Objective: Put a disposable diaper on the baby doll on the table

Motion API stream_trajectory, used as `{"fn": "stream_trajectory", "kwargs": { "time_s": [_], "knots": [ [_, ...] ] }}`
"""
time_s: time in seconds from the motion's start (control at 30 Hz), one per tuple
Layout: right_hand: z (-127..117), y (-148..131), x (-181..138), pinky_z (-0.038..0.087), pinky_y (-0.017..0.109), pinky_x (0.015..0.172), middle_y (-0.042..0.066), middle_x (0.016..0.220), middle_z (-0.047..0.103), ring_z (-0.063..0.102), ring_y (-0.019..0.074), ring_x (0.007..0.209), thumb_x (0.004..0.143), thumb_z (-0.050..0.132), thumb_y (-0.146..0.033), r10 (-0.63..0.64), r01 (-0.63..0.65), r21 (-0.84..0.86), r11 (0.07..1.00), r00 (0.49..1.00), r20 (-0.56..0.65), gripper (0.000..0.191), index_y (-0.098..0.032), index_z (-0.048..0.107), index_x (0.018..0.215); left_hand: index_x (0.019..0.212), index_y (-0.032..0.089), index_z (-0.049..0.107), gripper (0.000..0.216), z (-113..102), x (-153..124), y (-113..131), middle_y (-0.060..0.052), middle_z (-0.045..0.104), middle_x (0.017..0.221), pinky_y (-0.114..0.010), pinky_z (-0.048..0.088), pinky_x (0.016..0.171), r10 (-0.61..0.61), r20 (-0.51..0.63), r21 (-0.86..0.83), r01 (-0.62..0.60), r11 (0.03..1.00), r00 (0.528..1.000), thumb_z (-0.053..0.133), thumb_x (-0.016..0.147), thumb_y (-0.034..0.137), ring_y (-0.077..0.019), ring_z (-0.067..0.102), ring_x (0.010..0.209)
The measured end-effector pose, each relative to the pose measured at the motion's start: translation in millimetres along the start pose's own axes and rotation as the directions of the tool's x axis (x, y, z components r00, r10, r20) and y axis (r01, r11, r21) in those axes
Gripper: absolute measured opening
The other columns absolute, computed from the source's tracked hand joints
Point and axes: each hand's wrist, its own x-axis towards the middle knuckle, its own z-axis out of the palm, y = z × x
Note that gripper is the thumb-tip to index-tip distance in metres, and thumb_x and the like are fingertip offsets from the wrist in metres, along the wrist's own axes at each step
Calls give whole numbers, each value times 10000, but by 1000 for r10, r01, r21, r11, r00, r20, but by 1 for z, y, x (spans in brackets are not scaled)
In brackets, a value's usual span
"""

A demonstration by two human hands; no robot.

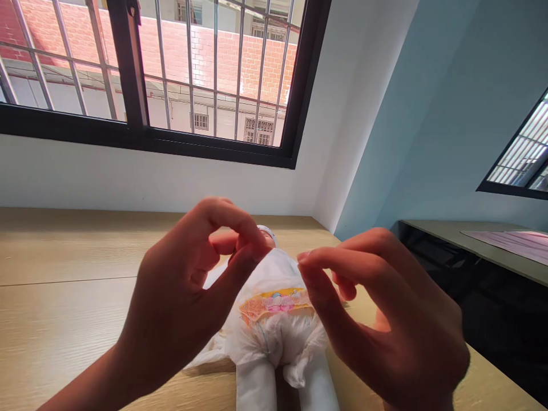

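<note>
A baby doll (274, 268) in white clothes lies on its back on the wooden table (64, 285), head toward the window. It wears a white diaper (274, 334) with an orange and yellow printed waistband (274, 301). My left hand (184, 302) hovers over the doll's chest, thumb and fingers pinched on the white cloth at its left side. My right hand (385, 325) pinches the cloth at the doll's right side. Most of the doll's head is hidden behind my left fingers.
The table runs along a white wall under a barred, black-framed window (171, 74). To the right stands a dark desk (471, 245) with a pink mat (514, 240), beside a pale blue wall with a second window (522, 160).
</note>
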Motion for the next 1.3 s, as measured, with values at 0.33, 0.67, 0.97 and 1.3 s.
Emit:
{"fn": "stream_trajectory", "kwargs": {
  "time_s": [0.33, 0.67, 0.97, 1.3],
  "knots": [
    [4, 4, 2, 493, 199, 603, -45, 816, 537, 500, 55, 688, 908, 630, -33, 17, -15, 47, 999, 999, -49, 161, -170, 639, 991, 806, 266, 587, 146, 2, 0, -13, 96, 631, 733, -94, 478, 552, -98, 233, -13, 104, 995, 967, 686, 908, 234, -53, 644, 685],
    [2, 3, 1, 491, 183, 653, -43, 794, 521, 481, 55, 684, 910, 649, -49, 32, -32, 17, 999, 999, -2, 145, -175, 651, 982, 803, 266, 634, 229, -1, 3, -5, 110, 660, 758, -78, 443, 505, 4, 124, -81, 6, 997, 992, 692, 860, 52, -23, 562, 610],
    [6, 6, 2, 484, 247, 601, -30, 803, 529, 507, 91, 678, 921, 613, -54, 27, -31, 90, 995, 999, 42, 166, -201, 625, 998, 795, 241, 593, 177, -1, 2, -5, 103, 605, 729, -79, 372, 448, -108, 192, -175, 142, 974, 975, 683, 905, 136, 1, 505, 542],
    [30, 10, 4, 451, 209, 593, -17, 804, 542, 487, 76, 665, 872, 580, 45, -58, 54, 44, 998, 993, 106, 228, -166, 625, 948, 830, 228, 570, 178, 5, 9, -24, 80, 439, 630, -129, 315, 491, -420, 346, -523, 544, 656, 839, 720, 902, 291, -40, 367, 536]
  ]
}}
